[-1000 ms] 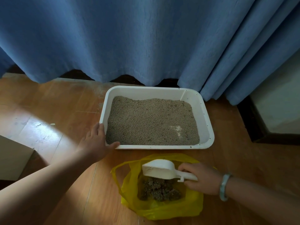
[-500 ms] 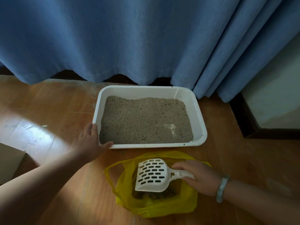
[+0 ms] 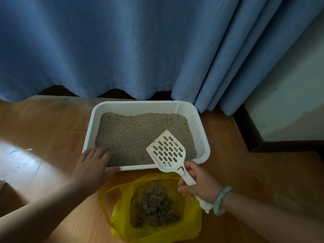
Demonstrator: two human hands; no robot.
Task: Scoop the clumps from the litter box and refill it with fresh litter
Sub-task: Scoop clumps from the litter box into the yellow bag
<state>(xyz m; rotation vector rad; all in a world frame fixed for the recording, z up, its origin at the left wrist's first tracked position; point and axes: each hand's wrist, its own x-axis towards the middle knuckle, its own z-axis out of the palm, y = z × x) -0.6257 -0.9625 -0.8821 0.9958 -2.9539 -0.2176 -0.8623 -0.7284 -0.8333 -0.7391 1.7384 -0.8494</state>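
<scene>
- A white rectangular plastic litter box (image 3: 203, 135) sits at the centre of the frame. Its far rim is close under the hem of a blue pleated curtain (image 3: 122, 50), and its far right corner lies just beside the curtain's gathered folds.
- Grey-beige granular litter (image 3: 129, 135) fills the box, banked higher along the far wall and lower near the front rim.
- The left hand (image 3: 93, 165) rests on the box's near left corner. Its fingers are straight and spread over the rim onto the edge of the litter, the thumb lies along the outer front lip, and it holds nothing. It looks slightly blurred.
- The right hand (image 3: 198, 185) curls its fingers and thumb round the handle of a white slotted plastic scoop (image 3: 166, 151). A pale green bangle (image 3: 221, 200) sits on that wrist.
- The scoop's head is over the near right part of the litter with its slotted face turned up and nothing in it. Whether its tip touches the litter cannot be told.
- A yellow plastic bag (image 3: 191, 220) lies open at the lower centre, just in front of the box's near rim, with dark brown clumps (image 3: 156, 206) piled inside.
- The reddish-brown wooden floor (image 3: 43, 123) runs open to the left of the box, with a bright patch of light at the left edge. A narrower strip runs to the right of the box.
- At the right, a pale wall (image 3: 289, 102) with a dark skirting board (image 3: 245, 130) bounds that strip.
</scene>
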